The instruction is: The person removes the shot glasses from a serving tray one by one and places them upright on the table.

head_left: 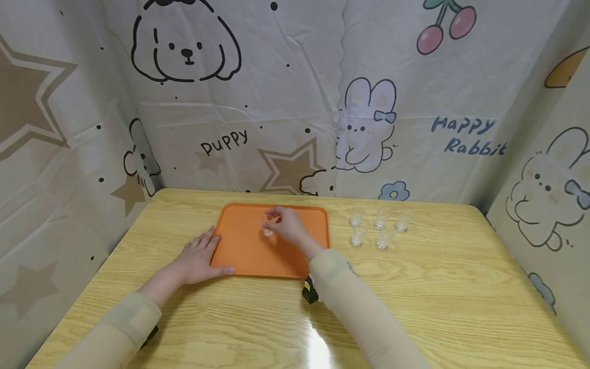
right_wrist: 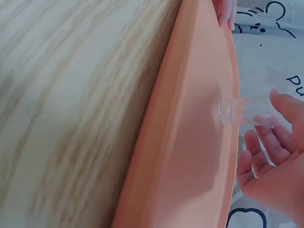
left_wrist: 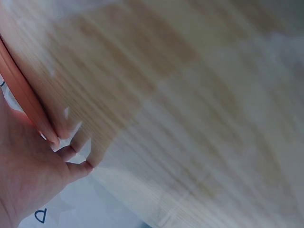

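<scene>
An orange tray lies on the wooden table. My left hand rests at the tray's left side, its fingers along the left edge and the thumb at the front corner. In the left wrist view the fingers are spread beside the tray's rim. Over the tray my right hand pinches a small clear cup near its rim between thumb and fingers. The cup stands upright; whether its base touches the tray I cannot tell.
To the right of the tray several small clear cups stand in two rows, among them a front-row cup and a back-row cup. A printed cloth hangs behind the table and at both sides.
</scene>
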Motion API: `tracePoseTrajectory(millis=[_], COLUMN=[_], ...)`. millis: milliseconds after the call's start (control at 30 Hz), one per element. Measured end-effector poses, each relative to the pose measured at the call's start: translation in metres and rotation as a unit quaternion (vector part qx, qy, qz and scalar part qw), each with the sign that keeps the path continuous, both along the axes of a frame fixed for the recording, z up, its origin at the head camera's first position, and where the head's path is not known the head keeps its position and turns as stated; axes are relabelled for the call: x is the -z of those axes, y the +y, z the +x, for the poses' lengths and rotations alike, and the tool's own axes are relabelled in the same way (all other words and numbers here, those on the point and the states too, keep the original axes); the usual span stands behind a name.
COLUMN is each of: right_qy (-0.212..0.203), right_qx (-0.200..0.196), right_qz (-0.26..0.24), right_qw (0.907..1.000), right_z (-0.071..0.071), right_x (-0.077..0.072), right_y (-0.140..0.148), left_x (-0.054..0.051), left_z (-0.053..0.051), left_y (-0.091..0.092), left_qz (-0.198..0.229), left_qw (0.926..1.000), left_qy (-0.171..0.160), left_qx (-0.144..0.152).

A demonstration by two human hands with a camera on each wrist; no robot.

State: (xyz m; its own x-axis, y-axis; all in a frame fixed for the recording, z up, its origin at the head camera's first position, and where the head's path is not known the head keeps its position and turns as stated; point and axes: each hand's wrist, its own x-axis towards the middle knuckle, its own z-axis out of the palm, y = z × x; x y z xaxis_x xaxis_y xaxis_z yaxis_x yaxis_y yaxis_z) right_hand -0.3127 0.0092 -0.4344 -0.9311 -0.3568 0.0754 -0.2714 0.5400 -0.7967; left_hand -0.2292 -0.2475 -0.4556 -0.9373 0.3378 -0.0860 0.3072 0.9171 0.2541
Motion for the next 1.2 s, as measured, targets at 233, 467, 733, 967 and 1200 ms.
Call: tracePoseTrajectory(millis=[233, 467, 733, 967, 1200], right_qy=[0.043, 0.017, -0.006, 0.007, -0.037], right_qx=[0.011, -0.058, -0.043, -0.022, -0.01], right_qz=[0.022, 0.099, 0.068, 0.061, 0.023], right_qw=[0.9988, 0.9932, 0.9967, 0.9979, 0.999], right_z=[-0.001, 0.006, 0.007, 0.004, 0.004], right_x=[-0.007, -0.008, -0.01, -0.014, -0.007], right_y=[0.01, 0.013, 0.02, 0.024, 0.024], left_x=[0.0, 0.0, -0.001, -0.003, -0.004], left_z=[0.0, 0.0, -0.001, -0.001, 0.001], left_y=[0.0, 0.0, 0.0, 0.001, 0.002], left_qz=[0.005, 0.007, 0.004, 0.009, 0.007], left_qw=[1.0, 1.0, 1.0, 1.0, 1.0], left_qy=[-0.008, 0.001, 0.003, 0.003, -0.001], left_qx=[0.002, -0.001, 0.0, 0.002, 0.003])
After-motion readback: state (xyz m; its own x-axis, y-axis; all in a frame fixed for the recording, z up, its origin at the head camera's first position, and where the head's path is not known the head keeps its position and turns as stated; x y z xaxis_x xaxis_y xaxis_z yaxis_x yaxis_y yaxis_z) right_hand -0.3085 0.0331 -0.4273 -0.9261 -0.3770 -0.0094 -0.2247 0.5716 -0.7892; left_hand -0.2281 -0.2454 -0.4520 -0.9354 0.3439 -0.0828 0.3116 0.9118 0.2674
